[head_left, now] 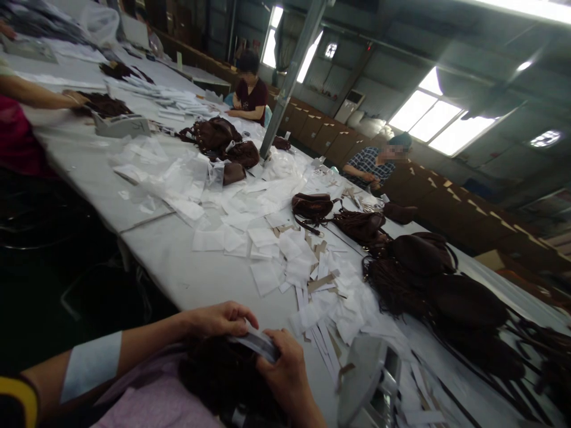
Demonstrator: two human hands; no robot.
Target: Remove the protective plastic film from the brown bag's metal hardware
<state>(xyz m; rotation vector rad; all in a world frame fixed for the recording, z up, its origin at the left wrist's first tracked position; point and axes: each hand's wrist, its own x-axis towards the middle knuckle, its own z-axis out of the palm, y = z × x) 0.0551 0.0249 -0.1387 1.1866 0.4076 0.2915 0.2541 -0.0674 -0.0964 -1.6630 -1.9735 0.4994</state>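
Note:
My left hand (220,319) pinches one end of a pale translucent strip (259,342). The fingers of my right hand (285,362) are closed round its other end, so the strip lies taut between them. I cannot tell whether it is paper, tape or plastic. Beneath both hands, on my lap, rests a dark brown item (223,374), possibly a bag; its shape is mostly lost in shadow. To the right of my right hand stands a grey tabletop device (368,380), blurred at the frame's lower edge.
Loose white sheets (267,244) and card strips (323,279) litter the white table (178,261). Dark brown bags (464,300) with straps line its right side. Further off are more brown bags (216,137) and a metal post (292,77). Several co-workers sit around the table.

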